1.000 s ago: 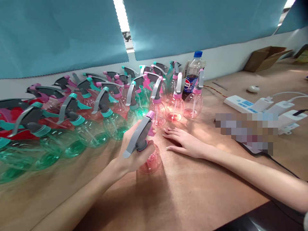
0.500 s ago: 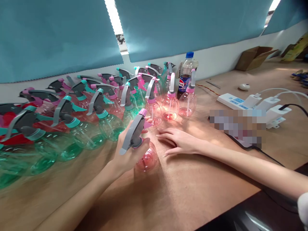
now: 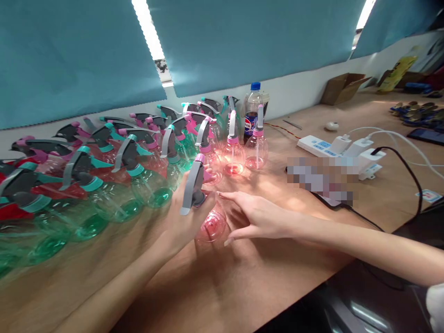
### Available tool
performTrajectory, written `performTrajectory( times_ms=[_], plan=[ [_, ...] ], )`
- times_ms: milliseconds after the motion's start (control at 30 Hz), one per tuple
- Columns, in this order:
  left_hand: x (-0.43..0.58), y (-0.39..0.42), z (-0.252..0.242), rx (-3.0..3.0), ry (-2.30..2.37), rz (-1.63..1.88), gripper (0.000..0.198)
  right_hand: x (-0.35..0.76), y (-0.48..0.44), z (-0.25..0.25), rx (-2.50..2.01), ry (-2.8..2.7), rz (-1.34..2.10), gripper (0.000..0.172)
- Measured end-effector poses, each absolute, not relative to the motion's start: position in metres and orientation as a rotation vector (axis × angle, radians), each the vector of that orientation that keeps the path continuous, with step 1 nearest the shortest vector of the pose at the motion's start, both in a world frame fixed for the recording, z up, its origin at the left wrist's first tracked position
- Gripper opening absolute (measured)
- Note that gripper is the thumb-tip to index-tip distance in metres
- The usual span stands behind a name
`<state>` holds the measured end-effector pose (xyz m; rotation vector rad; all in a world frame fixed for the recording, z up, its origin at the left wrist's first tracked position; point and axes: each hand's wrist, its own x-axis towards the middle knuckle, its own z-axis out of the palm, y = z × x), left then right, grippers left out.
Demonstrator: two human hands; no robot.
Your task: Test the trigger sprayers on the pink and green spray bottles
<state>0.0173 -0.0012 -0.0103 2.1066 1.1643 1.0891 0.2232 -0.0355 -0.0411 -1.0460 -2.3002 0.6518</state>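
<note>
My left hand is wrapped round the neck of a clear pink spray bottle with a grey trigger and pink nozzle; the bottle stands on the brown table. My right hand is raised a little off the table just right of the bottle, fingers stretched out and apart, fingertips close to the bottle's body, holding nothing. Behind stand rows of finished spray bottles, green ones and pink ones.
A cola bottle stands behind the pink bottles. To the right lie a white power strip with plugged chargers, a black cable, a blurred patch, a cardboard box and a small white object.
My right hand lifted off the table and moved left toward the pink bottle. My left hand kept its hold on the bottle neck. The view swung to the right.
</note>
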Motion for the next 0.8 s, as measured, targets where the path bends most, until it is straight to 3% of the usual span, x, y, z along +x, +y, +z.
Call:
performTrajectory(
  times_ms=[167, 333, 533, 600, 800],
  plan=[
    [0.067, 0.002, -0.018, 2.080, 1.022, 1.219, 0.029, 0.236, -0.050, -0.042, -1.179, -2.120, 0.633, 0.087],
    [0.125, 0.002, -0.016, 1.958, 0.935, 1.117, 0.040, 0.259, -0.065, -0.052, -1.294, -1.841, 0.614, 0.084],
    [0.163, 0.012, -0.017, 2.025, 0.749, 1.014, 0.075, 0.299, -0.063, -0.061, -1.402, -1.721, 0.572, 0.058],
    [0.164, 0.017, -0.024, 2.045, 0.684, 0.965, 0.088, 0.316, -0.056, -0.058, -1.357, -1.699, 0.547, 0.057],
    [0.163, 0.023, -0.055, 2.111, 0.776, 0.758, 0.080, 0.377, -0.004, -0.038, -1.323, -1.672, 0.371, 0.066]
  ],
)
